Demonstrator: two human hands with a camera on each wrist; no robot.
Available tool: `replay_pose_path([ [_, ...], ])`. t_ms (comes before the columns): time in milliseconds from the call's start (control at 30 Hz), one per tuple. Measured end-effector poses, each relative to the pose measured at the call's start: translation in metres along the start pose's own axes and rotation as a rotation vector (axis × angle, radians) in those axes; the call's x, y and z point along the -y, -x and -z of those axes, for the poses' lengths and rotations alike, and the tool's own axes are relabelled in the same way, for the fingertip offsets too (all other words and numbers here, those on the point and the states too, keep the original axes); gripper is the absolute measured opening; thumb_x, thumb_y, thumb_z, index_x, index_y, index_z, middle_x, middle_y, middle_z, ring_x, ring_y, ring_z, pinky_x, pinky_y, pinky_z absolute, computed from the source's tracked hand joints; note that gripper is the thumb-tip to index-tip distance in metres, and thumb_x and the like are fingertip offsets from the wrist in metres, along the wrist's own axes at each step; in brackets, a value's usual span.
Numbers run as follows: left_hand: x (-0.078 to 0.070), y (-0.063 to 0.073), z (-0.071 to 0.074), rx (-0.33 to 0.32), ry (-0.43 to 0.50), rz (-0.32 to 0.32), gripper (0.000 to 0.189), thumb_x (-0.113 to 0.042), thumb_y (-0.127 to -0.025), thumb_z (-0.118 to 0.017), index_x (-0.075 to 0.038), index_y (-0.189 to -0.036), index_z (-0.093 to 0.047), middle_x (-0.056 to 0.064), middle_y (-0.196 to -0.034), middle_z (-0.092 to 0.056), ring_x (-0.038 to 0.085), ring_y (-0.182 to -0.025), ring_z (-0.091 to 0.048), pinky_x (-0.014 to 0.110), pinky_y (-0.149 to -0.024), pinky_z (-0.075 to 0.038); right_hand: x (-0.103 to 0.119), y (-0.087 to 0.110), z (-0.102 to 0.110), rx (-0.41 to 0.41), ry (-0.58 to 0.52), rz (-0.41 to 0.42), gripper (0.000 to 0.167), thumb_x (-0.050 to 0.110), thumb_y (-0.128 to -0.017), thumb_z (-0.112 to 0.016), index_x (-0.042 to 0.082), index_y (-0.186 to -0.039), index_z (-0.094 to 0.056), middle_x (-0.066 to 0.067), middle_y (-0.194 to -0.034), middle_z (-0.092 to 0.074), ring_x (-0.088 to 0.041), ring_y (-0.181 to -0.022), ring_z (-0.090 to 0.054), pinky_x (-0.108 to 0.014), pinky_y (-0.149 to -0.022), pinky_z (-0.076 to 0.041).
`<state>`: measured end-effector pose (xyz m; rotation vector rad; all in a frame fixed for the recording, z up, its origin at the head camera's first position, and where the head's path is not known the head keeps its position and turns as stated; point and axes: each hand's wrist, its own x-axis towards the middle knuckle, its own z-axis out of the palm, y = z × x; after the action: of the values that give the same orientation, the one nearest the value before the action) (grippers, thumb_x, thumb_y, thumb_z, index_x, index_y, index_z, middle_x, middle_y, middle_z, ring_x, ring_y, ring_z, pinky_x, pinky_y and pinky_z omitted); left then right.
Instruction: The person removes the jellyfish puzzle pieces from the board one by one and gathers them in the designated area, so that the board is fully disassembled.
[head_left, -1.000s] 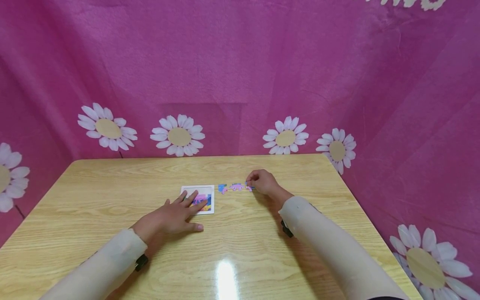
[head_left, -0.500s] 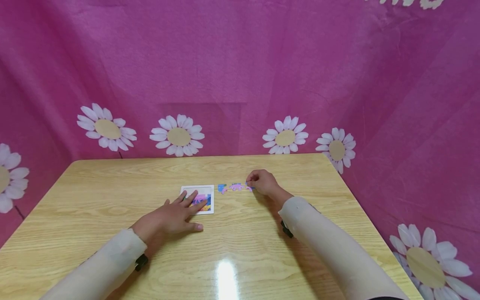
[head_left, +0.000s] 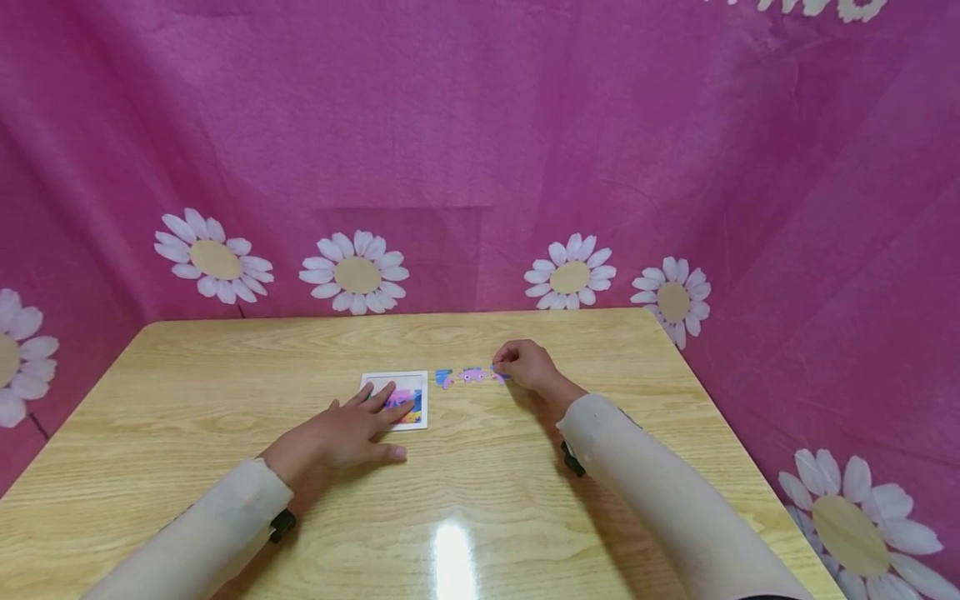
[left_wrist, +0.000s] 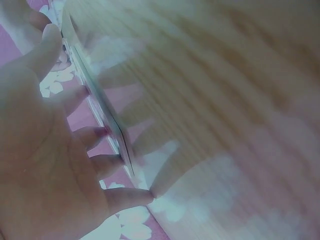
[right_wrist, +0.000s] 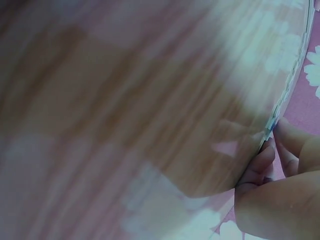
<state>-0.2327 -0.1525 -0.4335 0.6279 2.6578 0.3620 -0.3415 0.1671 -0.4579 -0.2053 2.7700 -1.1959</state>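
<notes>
My left hand [head_left: 348, 432] rests with fingers spread over a square white-framed jigsaw puzzle [head_left: 423, 417], its thumb on the wood beside it. Pink, blue and yellow picture parts show between those fingers, while the upper part of the inset is pale. Right of the frame, loose puzzle pieces lie in a row: a blue one with some pink [head_left: 443, 377], then a pink one with two eyes [head_left: 472, 375]. At the row's right end my right hand [head_left: 527, 365] pinches a pink-and-blue puzzle piece [head_left: 497, 377], partly hidden by the fingertips. Low in the left wrist view, the frame [left_wrist: 107, 112] appears edge-on under the fingers.
The wood-grain table [head_left: 480, 500] is glossy, with a bright reflection near its front. Behind and beside it hangs a pink cloth [head_left: 450, 150] printed with white daisies. Dark wrist devices sit under both sleeves.
</notes>
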Motion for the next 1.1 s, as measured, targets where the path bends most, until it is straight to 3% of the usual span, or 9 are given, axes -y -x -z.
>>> replay_pose_path([
  [767,-0.001,-0.001,0.001,-0.019,0.008,0.004,0.081,-0.065,-0.094,-0.061,-0.033,-0.163,-0.032,0.009,-0.174,-0.012,0.044,-0.158,-0.003,0.08,-0.112,-0.012,0.001,-0.001,0.007,0.022,-0.144,-0.033,0.009,0.01,-0.1,-0.069,0.003,-0.104,-0.072,-0.007,-0.097,-0.067,-0.015,-0.081,-0.053,-0.025,-0.069,-0.046],
  [1100,0.003,0.007,0.001,0.0,0.018,0.048,0.083,-0.07,-0.091,-0.06,-0.036,-0.162,-0.033,0.02,-0.172,-0.006,0.049,-0.156,0.0,0.08,-0.113,-0.011,0.006,-0.001,0.01,0.04,-0.166,-0.031,0.011,0.011,-0.099,-0.07,0.004,-0.106,-0.072,-0.006,-0.095,-0.067,-0.015,-0.078,-0.053,-0.025,-0.066,-0.046],
])
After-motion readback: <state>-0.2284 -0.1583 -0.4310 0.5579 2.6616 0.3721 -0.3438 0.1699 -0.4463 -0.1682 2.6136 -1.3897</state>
